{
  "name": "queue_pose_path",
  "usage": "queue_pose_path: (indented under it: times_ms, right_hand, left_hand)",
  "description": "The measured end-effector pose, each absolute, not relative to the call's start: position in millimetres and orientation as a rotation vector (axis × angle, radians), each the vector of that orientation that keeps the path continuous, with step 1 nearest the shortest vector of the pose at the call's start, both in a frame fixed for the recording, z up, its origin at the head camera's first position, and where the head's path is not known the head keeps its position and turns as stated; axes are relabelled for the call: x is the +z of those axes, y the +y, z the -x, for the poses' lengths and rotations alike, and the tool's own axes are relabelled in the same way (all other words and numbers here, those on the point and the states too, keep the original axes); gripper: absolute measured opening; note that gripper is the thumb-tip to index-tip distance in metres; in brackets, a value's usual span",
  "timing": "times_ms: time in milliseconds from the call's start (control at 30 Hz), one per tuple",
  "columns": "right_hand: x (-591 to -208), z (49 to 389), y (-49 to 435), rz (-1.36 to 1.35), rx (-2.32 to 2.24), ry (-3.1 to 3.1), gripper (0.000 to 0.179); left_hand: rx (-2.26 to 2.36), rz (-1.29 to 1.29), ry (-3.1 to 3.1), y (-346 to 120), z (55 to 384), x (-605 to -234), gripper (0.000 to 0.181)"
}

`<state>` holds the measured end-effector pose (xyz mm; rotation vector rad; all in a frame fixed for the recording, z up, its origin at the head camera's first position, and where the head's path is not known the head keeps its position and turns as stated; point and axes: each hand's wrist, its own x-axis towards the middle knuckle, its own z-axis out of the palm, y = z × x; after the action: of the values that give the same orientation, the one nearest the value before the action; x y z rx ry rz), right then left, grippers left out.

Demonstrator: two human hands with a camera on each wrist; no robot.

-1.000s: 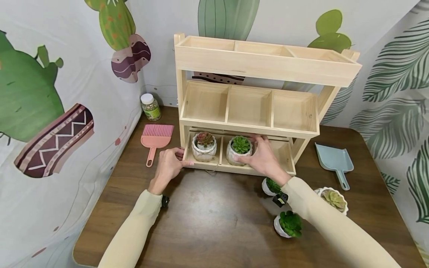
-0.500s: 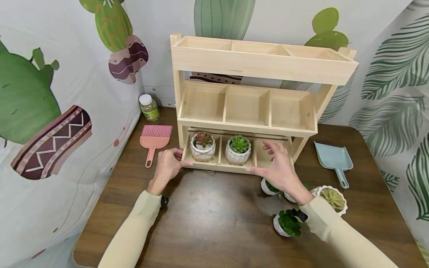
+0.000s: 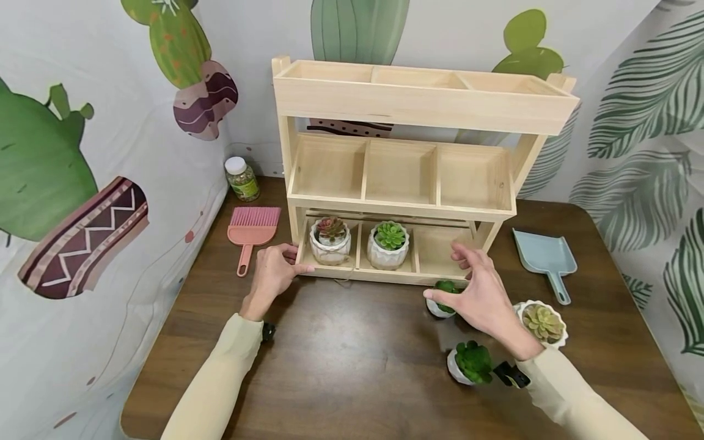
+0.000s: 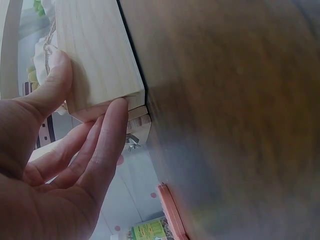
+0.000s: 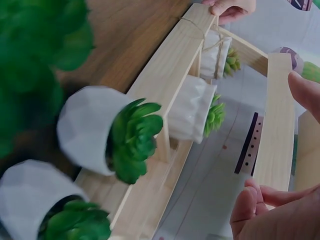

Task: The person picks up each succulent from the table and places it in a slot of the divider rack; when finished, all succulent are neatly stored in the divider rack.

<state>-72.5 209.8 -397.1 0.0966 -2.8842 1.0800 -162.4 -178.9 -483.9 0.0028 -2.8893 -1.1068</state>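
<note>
A three-tier wooden plant rack [image 3: 423, 110] stands on the table. My left hand [image 3: 273, 275] grips the left front corner of its bottom tray [image 4: 100, 55], thumb on the front edge and fingers against the end. In that tray, a potted reddish succulent [image 3: 331, 239] sits in the left compartment and a potted green succulent [image 3: 388, 244] in the middle one. My right hand [image 3: 481, 296] hovers holding nothing, thumb and fingers spread, before the right compartment. Under its thumb stands a small white pot with a dark green succulent [image 3: 440, 307], partly hidden.
Another dark green succulent [image 3: 472, 362] and a pale succulent in a scalloped pot [image 3: 543, 324] stand at right. A blue dustpan [image 3: 546, 256] lies right of the rack. To its left are a pink brush [image 3: 253, 229] and a white-lidded jar [image 3: 242, 179].
My right hand has let go of the green succulent's pot in the middle compartment and moved right and toward me. The left hand keeps its grip on the tray's corner.
</note>
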Motion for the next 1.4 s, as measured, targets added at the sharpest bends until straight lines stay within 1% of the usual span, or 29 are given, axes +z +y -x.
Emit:
queue_pose_path:
  times_ms: [267,367,767,1200,1400]
  right_hand:
    - [-404,64,223,-0.065,1.018,-2.951,0.093]
    - [-409,63,227,-0.067,1.005,-2.973,0.095]
    - [-430,67,237,-0.063,0.929,-3.089,0.096]
    - [-449,69,240,-0.082,0.803,-3.145,0.087]
    - [-456,68,241,-0.097,0.757,-3.155,0.092]
  left_hand:
    - [-1.099,0.012,-2.877,-181,163,-484,0.045]
    - [-1.097,0.013,-2.878,-182,164,-484,0.045]
    - [-1.089,-0.025,-2.905,-181,165,-483,0.045]
    - [-1.088,0.019,-2.89,-179,165,-483,0.045]
    - [-1.083,0.045,-2.881,-180,164,-485,0.044]
